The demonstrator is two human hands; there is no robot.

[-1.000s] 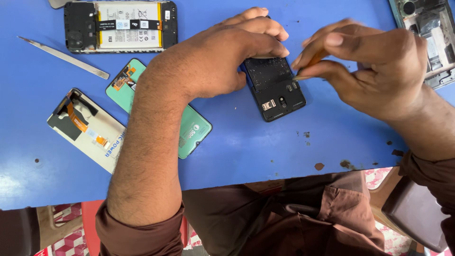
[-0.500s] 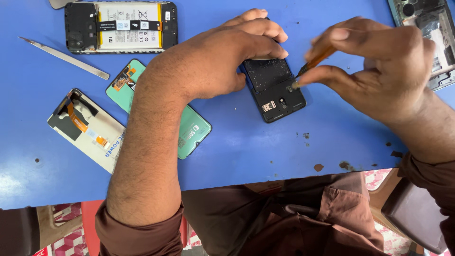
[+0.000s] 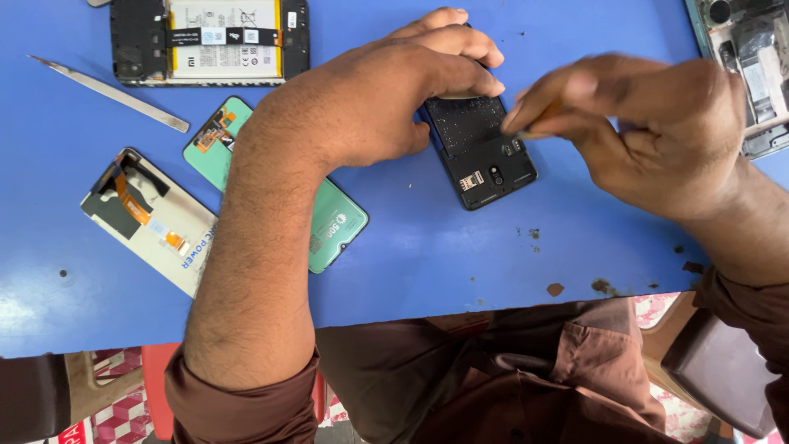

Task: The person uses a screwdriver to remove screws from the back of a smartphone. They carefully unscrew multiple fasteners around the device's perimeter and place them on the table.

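Note:
A black opened phone body (image 3: pixel 481 156) lies on the blue table (image 3: pixel 427 255), its inner side up. My left hand (image 3: pixel 394 90) presses down on its far end, fingers curled over the top edge. My right hand (image 3: pixel 649 123) hovers at the phone's right side, pinching a thin orange-handled tool (image 3: pixel 546 111) whose tip is near the phone's right edge. The tool is blurred and mostly hidden by my fingers.
A phone with exposed battery (image 3: pixel 209 39) lies at the back left. Metal tweezers (image 3: pixel 111 93), a green phone back cover (image 3: pixel 329 226) and a display panel with orange flex cable (image 3: pixel 148 218) sit at left. Another opened device (image 3: pixel 752 66) is at the far right.
My right hand has shifted slightly and the tool tip has moved along the phone's right side. My left hand stays on the phone.

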